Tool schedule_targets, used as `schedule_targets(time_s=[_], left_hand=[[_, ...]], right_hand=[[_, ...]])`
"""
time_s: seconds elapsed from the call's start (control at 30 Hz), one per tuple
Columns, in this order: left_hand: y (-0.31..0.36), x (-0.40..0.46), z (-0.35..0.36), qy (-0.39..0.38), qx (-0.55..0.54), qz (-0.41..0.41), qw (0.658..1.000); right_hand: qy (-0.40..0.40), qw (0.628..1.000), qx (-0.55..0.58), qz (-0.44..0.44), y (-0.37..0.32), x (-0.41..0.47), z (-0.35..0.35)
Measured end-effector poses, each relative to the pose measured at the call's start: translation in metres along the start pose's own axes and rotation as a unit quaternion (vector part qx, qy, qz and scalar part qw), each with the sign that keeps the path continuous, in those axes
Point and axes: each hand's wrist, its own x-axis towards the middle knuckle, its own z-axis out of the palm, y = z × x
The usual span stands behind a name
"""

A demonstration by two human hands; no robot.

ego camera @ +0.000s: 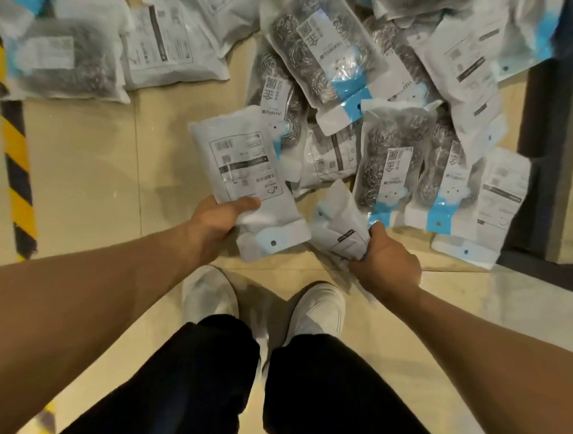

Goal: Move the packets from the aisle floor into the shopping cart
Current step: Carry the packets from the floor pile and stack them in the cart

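Observation:
Several white and blue packets of steel scourers point(320, 59) lie heaped on the beige aisle floor ahead of me. My left hand point(218, 225) grips one packet point(244, 179) by its lower end, printed back side up, lifted over the floor. My right hand point(386, 257) pinches the crumpled edge of a second packet point(338, 223) at the near edge of the heap. The shopping cart is out of view.
More packets point(66, 53) lie at the far left beside a yellow and black hazard stripe point(16, 155). A dark shelf base point(547, 161) borders the heap on the right. My white shoes point(211, 295) and dark trousers stand on the tiles below the hands.

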Motion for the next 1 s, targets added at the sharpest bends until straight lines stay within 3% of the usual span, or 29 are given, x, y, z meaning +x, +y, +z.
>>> schedule_targets(time_s=[0.07, 0.17, 0.27, 0.43, 0.7, 0.8, 0.87, 1.0], left_hand=[[0.009, -0.036, -0.015, 0.008, 0.019, 0.000, 1.000], [0.031, -0.109, -0.034, -0.001, 0.079, 0.022, 0.997], [0.058, -0.189, -0.048, -0.053, 0.116, 0.034, 0.991], [0.119, -0.345, -0.059, -0.112, 0.119, 0.098, 0.982], [0.219, -0.605, -0.045, -0.157, 0.071, 0.170, 0.970], [0.239, -0.679, -0.036, -0.142, 0.022, 0.187, 0.972], [0.245, -0.719, -0.024, -0.132, -0.013, 0.203, 0.970], [0.269, -0.766, -0.003, -0.184, 0.001, 0.224, 0.957]], right_hand=[[0.019, 0.999, 0.018, 0.028, -0.009, -0.039, -0.020], [0.018, 0.981, 0.171, 0.090, -0.026, -0.108, -0.065], [0.064, 0.933, 0.332, 0.121, -0.041, -0.180, -0.124], [0.132, 0.851, 0.495, 0.112, -0.053, -0.292, -0.243], [0.133, 0.796, 0.590, 0.010, -0.024, -0.472, -0.425], [0.144, 0.777, 0.612, -0.042, -0.002, -0.538, -0.468], [0.163, 0.743, 0.646, -0.065, 0.017, -0.577, -0.484], [0.182, 0.688, 0.698, -0.080, 0.043, -0.624, -0.510]])
